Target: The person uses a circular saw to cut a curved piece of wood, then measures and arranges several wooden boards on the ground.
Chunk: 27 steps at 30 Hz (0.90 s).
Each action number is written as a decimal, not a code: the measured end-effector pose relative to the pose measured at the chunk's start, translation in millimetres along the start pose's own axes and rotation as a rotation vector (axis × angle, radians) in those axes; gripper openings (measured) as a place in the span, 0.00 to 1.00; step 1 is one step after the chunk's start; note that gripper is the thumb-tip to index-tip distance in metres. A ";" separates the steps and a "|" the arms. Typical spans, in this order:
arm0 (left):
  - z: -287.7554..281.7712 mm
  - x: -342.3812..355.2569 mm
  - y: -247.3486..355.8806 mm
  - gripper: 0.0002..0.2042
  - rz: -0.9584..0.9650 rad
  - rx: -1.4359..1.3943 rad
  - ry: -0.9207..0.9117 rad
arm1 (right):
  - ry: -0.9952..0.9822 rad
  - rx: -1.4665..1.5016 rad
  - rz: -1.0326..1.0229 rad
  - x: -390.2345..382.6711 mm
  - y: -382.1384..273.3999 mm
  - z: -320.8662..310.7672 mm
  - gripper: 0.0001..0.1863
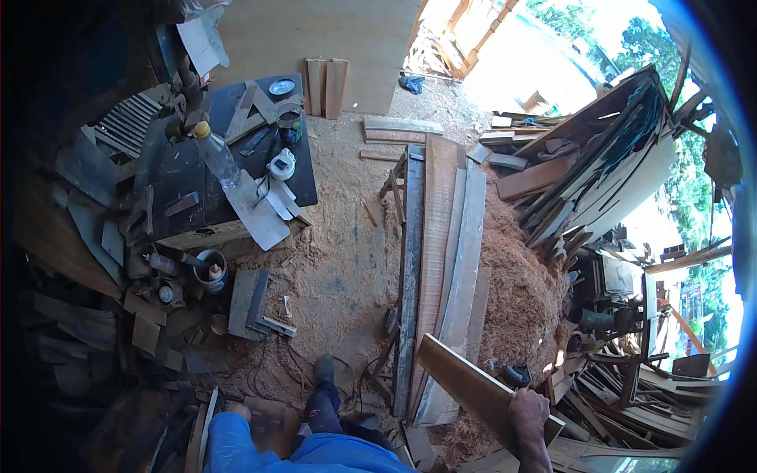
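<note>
– What textures surround you?
– Fluffy reddish-brown wood shavings (516, 315) heaped beside your long, rough grey-and-brown planks (439, 236).
– And your piece?
– A flat, rectangular brown wooden board (469, 382), pale-edged, slanting near the planks' closer end. Your right hand (530, 411) has its grip pinching the edge; your left hand's (237, 410), I cannot tell.

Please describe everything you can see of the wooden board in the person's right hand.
The wooden board is long, flat and straight-sided, with a brown face and a paler upper edge; it looks like bare wood. The right hand grips it near its lower-right end. It slants across the picture, its other end toward the upper left, overlapping the near part of the long planks in view. Whether it touches them cannot be told.
</note>
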<state>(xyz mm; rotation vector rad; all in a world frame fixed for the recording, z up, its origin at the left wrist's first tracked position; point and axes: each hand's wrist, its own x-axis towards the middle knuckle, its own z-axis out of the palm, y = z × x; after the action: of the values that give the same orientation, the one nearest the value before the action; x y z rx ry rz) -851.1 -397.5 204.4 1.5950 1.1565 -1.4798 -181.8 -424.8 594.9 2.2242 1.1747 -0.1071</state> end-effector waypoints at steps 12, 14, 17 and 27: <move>-177.5 -23.3 259.5 0.29 0.717 -0.453 0.530 | 0.201 0.012 -0.222 75.9 -60.6 -44.7 0.08; -211.6 -43.0 280.7 0.28 0.827 -0.479 0.602 | 0.243 0.004 -0.330 100.7 -68.1 -65.6 0.07; -234.0 -70.9 292.6 0.28 0.920 -0.437 0.615 | 0.349 0.062 -0.349 124.4 -62.3 -63.9 0.06; -162.3 -49.5 175.1 0.27 0.542 -0.204 0.376 | 0.287 0.153 -0.276 143.3 -50.4 -50.3 0.05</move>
<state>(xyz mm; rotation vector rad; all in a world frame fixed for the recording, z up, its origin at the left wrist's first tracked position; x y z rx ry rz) -624.4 -326.1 258.7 1.8937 0.9236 -0.7149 -144.7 -272.6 562.6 2.2474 1.6785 0.0120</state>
